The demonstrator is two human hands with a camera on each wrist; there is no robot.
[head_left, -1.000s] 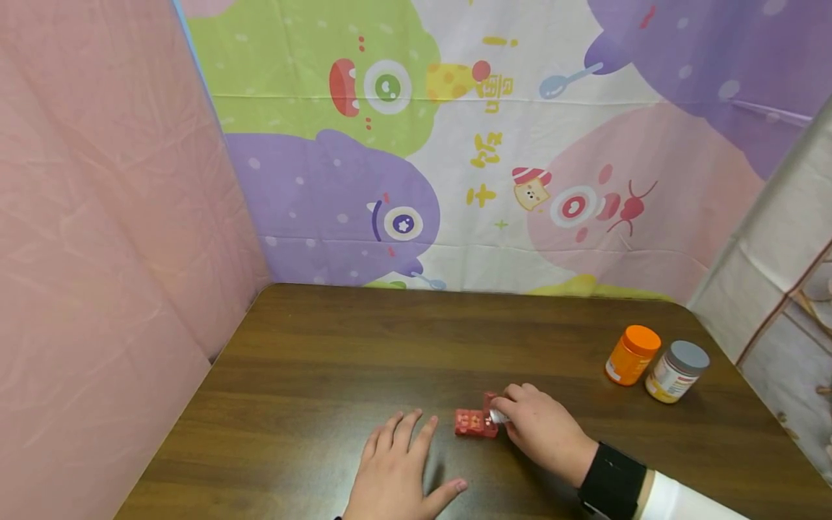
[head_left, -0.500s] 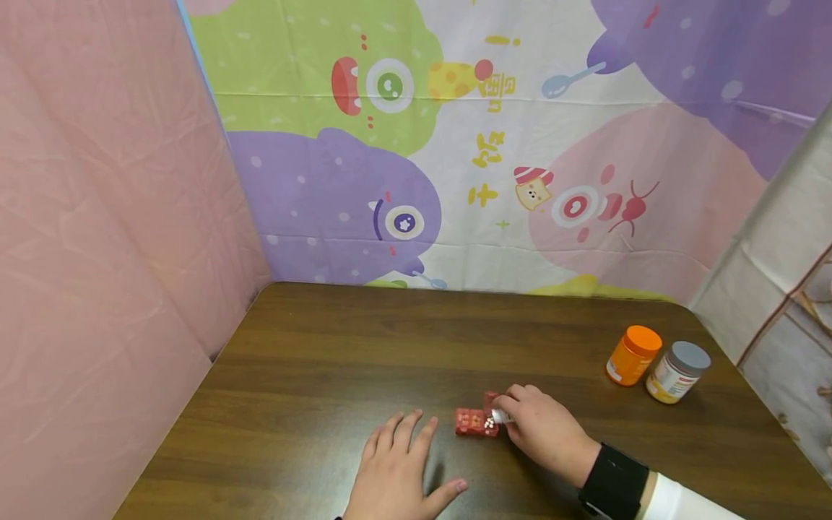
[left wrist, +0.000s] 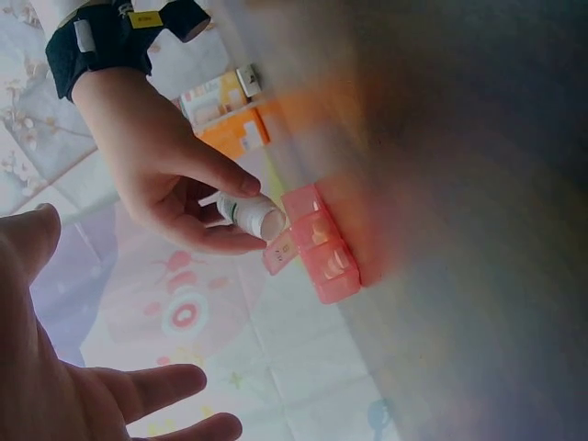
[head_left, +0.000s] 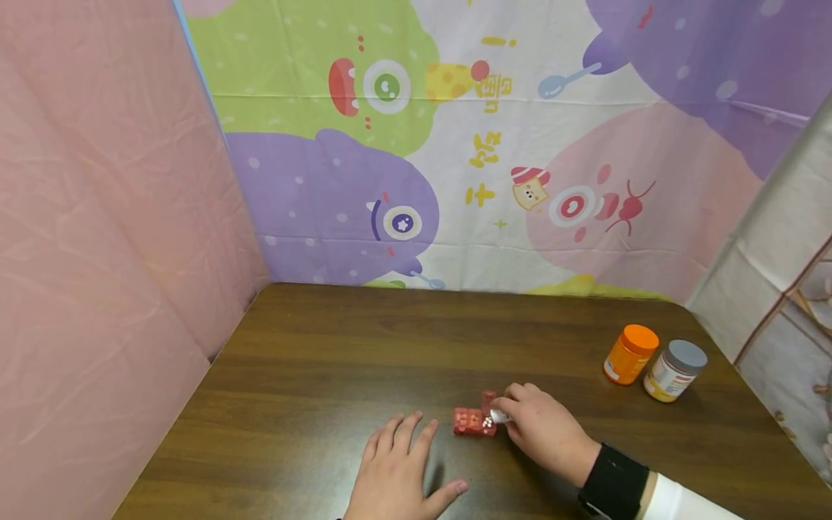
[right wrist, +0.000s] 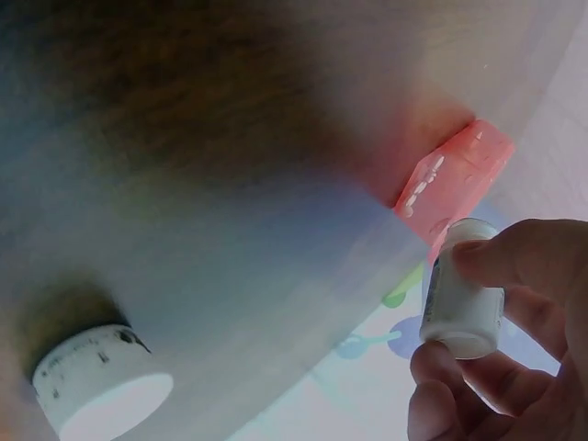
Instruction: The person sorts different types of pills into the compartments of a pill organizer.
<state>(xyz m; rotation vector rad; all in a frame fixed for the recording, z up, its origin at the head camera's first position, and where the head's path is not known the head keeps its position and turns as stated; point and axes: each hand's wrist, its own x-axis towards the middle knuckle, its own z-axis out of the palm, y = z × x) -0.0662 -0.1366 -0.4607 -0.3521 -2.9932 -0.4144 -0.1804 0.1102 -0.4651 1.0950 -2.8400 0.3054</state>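
A small white pill bottle (right wrist: 462, 299) is pinched between the thumb and fingers of my right hand (head_left: 549, 432). It tilts, mouth towards the right-end compartment of a translucent red pill box (head_left: 468, 421) on the table. That compartment's lid (head_left: 488, 399) stands raised, and white pills (head_left: 487, 422) lie inside it. In the left wrist view the bottle's open mouth is close beside the box. My left hand (head_left: 392, 473) is spread, fingers apart, to the left of the pill box and holds nothing.
An orange jar (head_left: 630, 354) and a grey-lidded jar (head_left: 674, 370) stand at the table's right side. In the right wrist view a white round object (right wrist: 101, 381) with dark marks is on the table; its kind is unclear. Patterned cloth hangs behind.
More white pills show in the pill box's right-end compartment than a second ago. Both hands and the bottle have stayed almost in place.
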